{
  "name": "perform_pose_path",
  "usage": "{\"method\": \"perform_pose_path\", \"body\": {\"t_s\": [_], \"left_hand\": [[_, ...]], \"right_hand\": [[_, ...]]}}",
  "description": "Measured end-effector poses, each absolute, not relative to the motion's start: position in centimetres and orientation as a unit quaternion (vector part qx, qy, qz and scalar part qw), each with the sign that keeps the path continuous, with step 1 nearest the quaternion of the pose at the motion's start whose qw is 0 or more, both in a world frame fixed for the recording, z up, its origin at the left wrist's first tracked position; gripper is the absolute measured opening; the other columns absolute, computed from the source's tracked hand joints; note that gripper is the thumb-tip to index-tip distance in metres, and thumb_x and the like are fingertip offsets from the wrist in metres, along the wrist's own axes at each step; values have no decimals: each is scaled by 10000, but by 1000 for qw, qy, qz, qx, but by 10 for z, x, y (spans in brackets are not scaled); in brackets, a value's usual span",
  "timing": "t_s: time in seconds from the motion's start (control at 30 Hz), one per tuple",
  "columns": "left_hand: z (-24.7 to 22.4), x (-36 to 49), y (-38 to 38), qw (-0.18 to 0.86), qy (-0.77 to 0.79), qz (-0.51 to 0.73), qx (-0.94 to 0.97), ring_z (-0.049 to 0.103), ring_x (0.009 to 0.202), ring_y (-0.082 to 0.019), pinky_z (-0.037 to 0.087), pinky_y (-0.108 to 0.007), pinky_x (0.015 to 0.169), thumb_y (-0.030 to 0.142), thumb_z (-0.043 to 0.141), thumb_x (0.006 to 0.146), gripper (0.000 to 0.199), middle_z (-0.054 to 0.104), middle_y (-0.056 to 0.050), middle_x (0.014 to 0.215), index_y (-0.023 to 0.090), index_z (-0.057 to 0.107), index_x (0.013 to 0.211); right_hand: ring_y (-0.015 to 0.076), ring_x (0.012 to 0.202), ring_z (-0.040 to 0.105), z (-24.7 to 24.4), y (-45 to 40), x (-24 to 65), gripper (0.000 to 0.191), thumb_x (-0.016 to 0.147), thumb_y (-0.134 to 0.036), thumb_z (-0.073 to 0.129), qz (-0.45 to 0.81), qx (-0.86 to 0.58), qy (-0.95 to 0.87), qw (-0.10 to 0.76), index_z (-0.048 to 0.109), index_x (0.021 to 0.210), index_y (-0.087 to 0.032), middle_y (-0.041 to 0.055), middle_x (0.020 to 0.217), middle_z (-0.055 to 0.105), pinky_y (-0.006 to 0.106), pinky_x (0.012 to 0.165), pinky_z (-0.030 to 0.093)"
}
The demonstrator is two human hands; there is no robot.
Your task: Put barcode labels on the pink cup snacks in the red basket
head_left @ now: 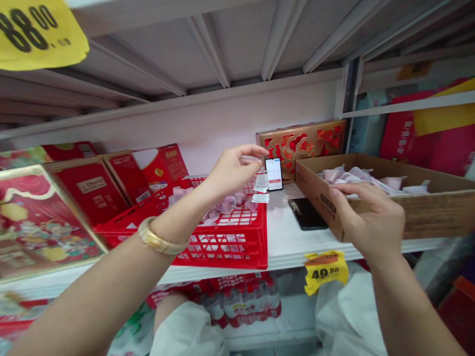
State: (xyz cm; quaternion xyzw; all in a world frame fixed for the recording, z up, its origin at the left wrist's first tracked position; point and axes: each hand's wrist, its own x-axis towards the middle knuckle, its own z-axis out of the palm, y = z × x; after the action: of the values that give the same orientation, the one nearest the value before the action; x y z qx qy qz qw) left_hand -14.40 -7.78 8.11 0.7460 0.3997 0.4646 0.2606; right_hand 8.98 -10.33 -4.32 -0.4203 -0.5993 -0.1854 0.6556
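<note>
My left hand (237,168), with a gold watch (161,238) on its wrist, reaches over the red plastic crate (226,247). Its fingers are bent and apart beside a bunch of small printed labels (261,183) and an upright phone (274,174) with a lit screen. Many small pale pink packets (224,205) lie in the crate. At the near left edge of the cardboard box (426,212), my right hand (367,217) has thumb and index finger pinched together; whatever is between them is too small to make out. More pinkish-white packets (356,177) lie in that box.
A dark phone (307,213) lies flat on the white shelf (282,247) between crate and box. Red gift boxes (89,183) stand at left, a gold-and-red box (304,143) behind. An upper shelf (230,44) hangs overhead. Bottled drinks (252,301) sit below, near a yellow price tag (326,272).
</note>
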Motion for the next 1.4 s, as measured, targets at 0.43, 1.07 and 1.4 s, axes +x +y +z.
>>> {"method": "perform_pose_path", "body": {"t_s": [0.43, 1.07, 1.4], "left_hand": [[6, -234, -9, 131, 496, -155, 845, 630, 738, -163, 428, -227, 659, 205, 682, 708, 350, 776, -42, 935, 198, 767, 1048], [25, -233, -40, 537, 470, 407, 571, 688, 712, -149, 561, -266, 722, -7, 597, 726, 336, 710, -58, 790, 134, 706, 1012], [29, -209, -68, 620, 384, 565, 386, 535, 484, -81, 406, -152, 417, 156, 553, 937, 181, 601, -32, 641, 120, 595, 764]], "right_hand": [[177, 749, 682, -66, -81, 34, 72, 870, -258, 654, -105, -393, -689, 600, 717, 854, -229, 28, 830, 750, 326, 705, 516], [204, 797, 687, -68, -63, 17, 124, 863, -307, 679, -74, -377, -724, 573, 754, 934, -239, 44, 885, 754, 366, 752, 531], [213, 832, 634, -68, -52, 6, 129, 883, -299, 672, -132, -384, -752, 520, 779, 934, -249, 56, 912, 719, 389, 783, 490]]}}
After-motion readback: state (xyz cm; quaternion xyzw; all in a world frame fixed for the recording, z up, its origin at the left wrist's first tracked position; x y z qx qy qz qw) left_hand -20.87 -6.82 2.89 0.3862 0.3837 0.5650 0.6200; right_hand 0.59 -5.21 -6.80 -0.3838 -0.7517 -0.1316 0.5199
